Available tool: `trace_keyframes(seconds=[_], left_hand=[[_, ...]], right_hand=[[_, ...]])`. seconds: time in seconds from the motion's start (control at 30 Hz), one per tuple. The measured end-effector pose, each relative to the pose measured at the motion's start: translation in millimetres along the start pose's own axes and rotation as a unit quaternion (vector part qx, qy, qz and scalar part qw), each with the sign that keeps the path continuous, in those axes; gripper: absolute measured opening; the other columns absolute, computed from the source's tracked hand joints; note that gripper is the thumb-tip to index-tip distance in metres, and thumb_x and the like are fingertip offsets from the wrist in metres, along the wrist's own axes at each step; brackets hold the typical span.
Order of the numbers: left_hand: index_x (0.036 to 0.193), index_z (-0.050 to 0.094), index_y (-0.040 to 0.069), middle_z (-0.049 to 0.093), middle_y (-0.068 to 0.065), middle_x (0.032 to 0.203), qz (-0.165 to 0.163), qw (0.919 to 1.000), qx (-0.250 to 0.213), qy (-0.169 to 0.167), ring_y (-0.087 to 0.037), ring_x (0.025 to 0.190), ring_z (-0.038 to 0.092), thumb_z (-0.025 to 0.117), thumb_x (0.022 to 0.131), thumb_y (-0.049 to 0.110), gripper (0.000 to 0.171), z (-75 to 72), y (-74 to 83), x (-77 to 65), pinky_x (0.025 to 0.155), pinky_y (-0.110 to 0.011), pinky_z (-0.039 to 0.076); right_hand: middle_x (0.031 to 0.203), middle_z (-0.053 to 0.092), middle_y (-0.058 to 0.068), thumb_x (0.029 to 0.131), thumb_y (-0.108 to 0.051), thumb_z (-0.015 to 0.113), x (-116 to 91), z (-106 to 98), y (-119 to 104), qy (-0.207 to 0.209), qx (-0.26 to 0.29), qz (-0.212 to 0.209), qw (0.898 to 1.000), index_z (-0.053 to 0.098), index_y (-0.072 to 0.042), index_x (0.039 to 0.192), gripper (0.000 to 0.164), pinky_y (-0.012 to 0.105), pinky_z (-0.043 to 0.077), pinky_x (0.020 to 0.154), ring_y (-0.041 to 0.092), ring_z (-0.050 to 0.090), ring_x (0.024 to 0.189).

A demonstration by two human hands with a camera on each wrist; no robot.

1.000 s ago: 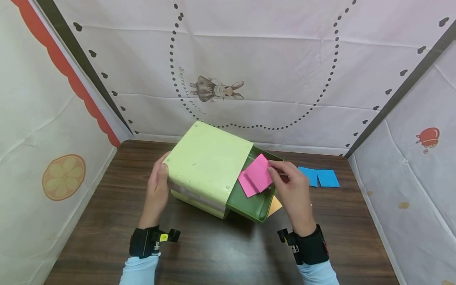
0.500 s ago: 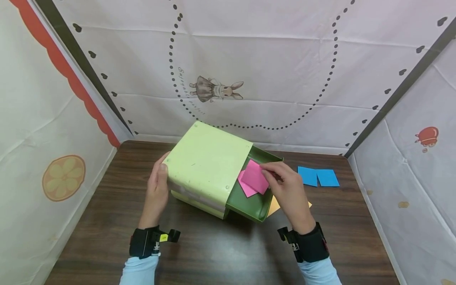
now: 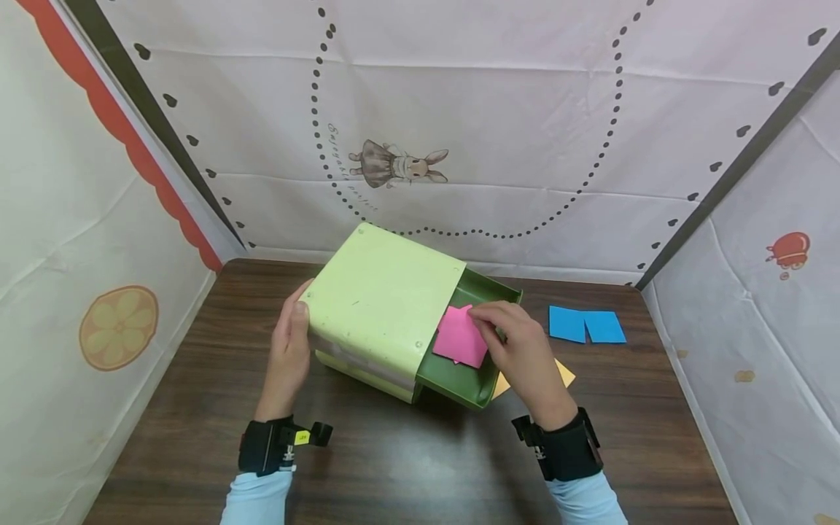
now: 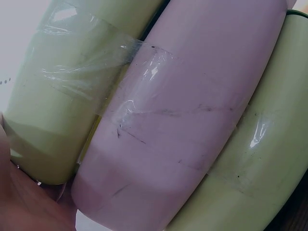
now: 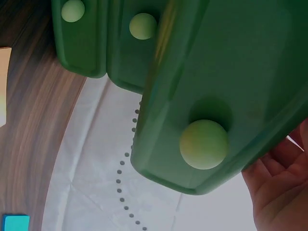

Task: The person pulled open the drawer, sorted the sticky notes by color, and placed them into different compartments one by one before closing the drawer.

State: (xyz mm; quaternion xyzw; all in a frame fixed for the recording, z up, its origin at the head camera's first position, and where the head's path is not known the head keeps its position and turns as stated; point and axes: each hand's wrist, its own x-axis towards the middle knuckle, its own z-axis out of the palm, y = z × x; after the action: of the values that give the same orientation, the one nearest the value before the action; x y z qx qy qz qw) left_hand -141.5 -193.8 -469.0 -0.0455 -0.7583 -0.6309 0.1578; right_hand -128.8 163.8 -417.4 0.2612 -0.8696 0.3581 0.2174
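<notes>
A light green drawer box (image 3: 380,292) stands at an angle on the table, its top green drawer (image 3: 459,375) pulled out to the right. My left hand (image 3: 289,350) rests against the box's left end, thumb and fingers laid along it. The left wrist view shows the box's lilac middle section (image 4: 192,96) with clear tape. Over the drawer, my right hand (image 3: 525,357) pinches the corner of a pink sticky note (image 3: 461,339), which overlaps another pink note inside. The right wrist view shows the drawer's round knob (image 5: 203,144); those fingertips are hidden there by the drawer wall.
Two blue sticky notes (image 3: 604,328) lie side by side at the table's back right. Yellow-orange notes (image 3: 564,373) lie partly under my right hand. Two lower drawers with knobs (image 5: 143,26) are pushed in. Printed fabric walls (image 3: 459,109) surround the table (image 3: 394,467).
My right hand has moved left and inward over the drawer, bringing the pink note down onto the other one. The left hand and the box have stayed put.
</notes>
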Motion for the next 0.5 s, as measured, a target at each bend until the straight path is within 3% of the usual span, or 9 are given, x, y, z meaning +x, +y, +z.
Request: trace_keyframes(seconds=[0.13,0.23,0.4,0.5], left_hand=[[0.162,0.045,0.019,0.045,0.002,0.163,-0.007,1.0000,0.002,-0.001,-0.016,0.150,0.038,0.034,0.117,0.041,0.051,-0.3,1.0,0.0,0.120,-0.032,0.032],[0.163,0.044,0.017,0.045,0.001,0.163,-0.008,1.0000,0.001,-0.001,-0.017,0.150,0.038,0.034,0.117,0.040,0.051,0.0,1.2,-0.3,0.120,-0.032,0.032],[0.163,0.043,0.016,0.044,0.000,0.163,-0.010,1.0000,-0.001,-0.002,-0.018,0.150,0.038,0.034,0.118,0.039,0.052,0.4,1.9,-0.9,0.119,-0.030,0.032],[0.163,0.043,0.017,0.044,0.001,0.164,-0.015,0.9999,-0.001,-0.002,-0.018,0.150,0.037,0.034,0.117,0.040,0.052,0.0,1.9,-1.2,0.121,-0.033,0.032]], right_hand=[[0.120,0.074,0.004,0.092,0.004,0.082,-1,0,2,0.017,0.004,0.015,1.000,0.079,-0.005,0.120,0.029,0.039,0.061,0.091,0.023,0.066,0.116],[0.124,0.072,0.002,0.096,0.002,0.078,-6,-1,6,0.058,0.027,0.038,0.997,0.079,-0.006,0.121,0.026,0.037,0.060,0.088,0.021,0.065,0.117],[0.129,0.069,0.007,0.100,0.003,0.072,-21,0,17,0.150,0.076,0.083,0.982,0.077,-0.003,0.123,0.024,0.026,0.055,0.096,0.025,0.064,0.119],[0.125,0.068,0.014,0.102,0.006,0.069,-33,3,26,0.178,0.105,0.114,0.972,0.075,0.001,0.123,0.023,0.021,0.053,0.096,0.029,0.064,0.114]])
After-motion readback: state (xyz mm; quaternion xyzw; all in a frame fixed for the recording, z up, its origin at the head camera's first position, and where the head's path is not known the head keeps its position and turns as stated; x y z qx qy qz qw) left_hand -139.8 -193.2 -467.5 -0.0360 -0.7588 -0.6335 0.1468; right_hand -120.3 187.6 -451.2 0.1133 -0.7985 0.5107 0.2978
